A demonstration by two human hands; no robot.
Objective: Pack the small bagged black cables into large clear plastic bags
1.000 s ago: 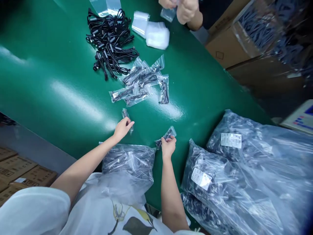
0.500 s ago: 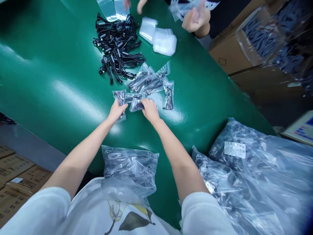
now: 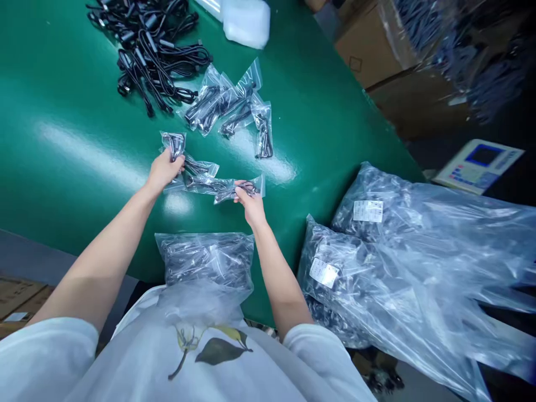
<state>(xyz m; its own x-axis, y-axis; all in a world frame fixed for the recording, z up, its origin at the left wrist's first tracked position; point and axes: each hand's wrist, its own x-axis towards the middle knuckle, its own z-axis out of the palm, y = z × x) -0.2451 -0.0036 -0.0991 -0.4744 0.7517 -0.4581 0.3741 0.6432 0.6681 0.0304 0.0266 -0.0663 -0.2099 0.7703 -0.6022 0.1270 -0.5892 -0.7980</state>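
My left hand [image 3: 166,167] is closed on a small clear bag of black cable [image 3: 173,143], with another bag partly under it. On the right, my right hand [image 3: 251,205] pinches a second bagged cable [image 3: 240,191] between thumb and fingers. Between the hands lie more bagged cables [image 3: 206,184], overlapping one another on the green table [image 3: 84,190]. Beyond them rests a group of bagged cables [image 3: 209,103]. A heap of loose black cables [image 3: 154,56] is at the upper left. Close to my body sits a larger clear bag [image 3: 207,259] filled with cables.
A stack of empty clear bags [image 3: 246,22] lies at the top. Big plastic sacks [image 3: 368,245] with labels cover the right side. Past them are a device with a screen [image 3: 479,164] and cardboard boxes [image 3: 368,50]. More boxes [image 3: 25,296] stand at lower left.
My view has shifted, and the co-worker's hands have left it. My right hand has taken hold of a bagged cable and moved nearer my body. The left hand keeps its bag.
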